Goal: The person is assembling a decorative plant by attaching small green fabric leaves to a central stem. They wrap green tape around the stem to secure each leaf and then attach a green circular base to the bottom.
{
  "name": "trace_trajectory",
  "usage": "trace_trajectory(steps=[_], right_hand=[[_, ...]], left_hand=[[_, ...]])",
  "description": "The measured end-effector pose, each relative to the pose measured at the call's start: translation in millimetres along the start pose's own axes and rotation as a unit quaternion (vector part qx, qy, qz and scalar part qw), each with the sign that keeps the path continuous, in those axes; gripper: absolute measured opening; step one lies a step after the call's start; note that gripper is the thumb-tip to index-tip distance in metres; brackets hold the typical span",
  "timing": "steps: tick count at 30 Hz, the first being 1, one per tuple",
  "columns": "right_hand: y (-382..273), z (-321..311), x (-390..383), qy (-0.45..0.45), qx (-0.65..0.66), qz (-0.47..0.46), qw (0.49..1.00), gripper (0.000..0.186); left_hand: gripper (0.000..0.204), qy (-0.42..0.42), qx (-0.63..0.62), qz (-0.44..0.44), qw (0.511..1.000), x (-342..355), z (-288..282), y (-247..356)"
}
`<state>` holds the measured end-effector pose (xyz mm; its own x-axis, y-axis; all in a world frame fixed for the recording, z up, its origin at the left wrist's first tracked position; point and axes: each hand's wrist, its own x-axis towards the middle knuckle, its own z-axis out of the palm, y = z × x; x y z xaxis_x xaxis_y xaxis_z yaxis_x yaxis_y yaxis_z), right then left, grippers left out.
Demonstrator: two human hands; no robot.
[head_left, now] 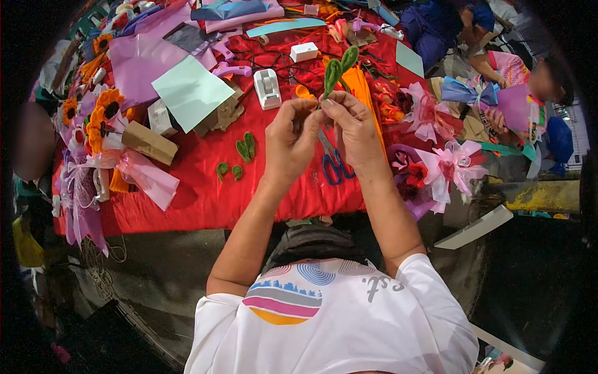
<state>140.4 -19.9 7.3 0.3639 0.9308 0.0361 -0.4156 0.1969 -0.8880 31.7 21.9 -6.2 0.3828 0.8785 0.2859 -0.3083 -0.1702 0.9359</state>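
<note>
Both of the person's bare hands are up over the near half of the table, close together, with thumbs and fingertips drawn in tight: the left hand point(291, 129) and the right hand point(354, 124) are pinching the bottom of a fuzzy green sprig of looped leaves point(334, 78), so basically no gap at the tips. The leaves poke up above the fingers, tilted a bit to the right. Exactly which fingertip has how much of the stem is hidden, can't tell. Just under the right hand there's a pair of scissors with dark blue handles point(331, 171), lying on the shiny red cloth point(249, 206), partly covered by the wrist. Left of the left hand sits another fuzzy green looped leaf piece point(246, 148), with two small green curls point(222, 171) near it. Past the hands there's a white plastic tape dispenser point(267, 89) and a small white box point(304, 52), plus a bundle of long orange strips point(363, 93) right behind the right hand. Further out left, a pale mint square sheet point(193, 93) and a brown cardboard block point(149, 142); far right, a pink ribbon-wrapped bouquet point(461, 163).
</note>
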Motion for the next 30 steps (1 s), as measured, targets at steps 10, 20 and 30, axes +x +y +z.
trace_trajectory(steps=[10, 20, 30], right_hand=[[-8.0, 4.0, -6.9, 0.026, -0.051, -0.006, 0.998, 0.015], [-7.1, -1.6, -5.9, -0.040, -0.055, -0.014, 0.998, 0.011], [-3.1, 1.0, -5.8, 0.049, -0.098, -0.015, 0.994, 0.010]], left_hand=[[0.009, 0.038, 0.015, 0.000, 0.999, -4.9, -1.5, -1.3], [0.013, -0.020, -0.004, -0.007, 1.000, -8.5, -3.5, 3.2], [0.008, 0.053, 0.049, 0.011, 0.997, -12.6, 3.1, -11.5]])
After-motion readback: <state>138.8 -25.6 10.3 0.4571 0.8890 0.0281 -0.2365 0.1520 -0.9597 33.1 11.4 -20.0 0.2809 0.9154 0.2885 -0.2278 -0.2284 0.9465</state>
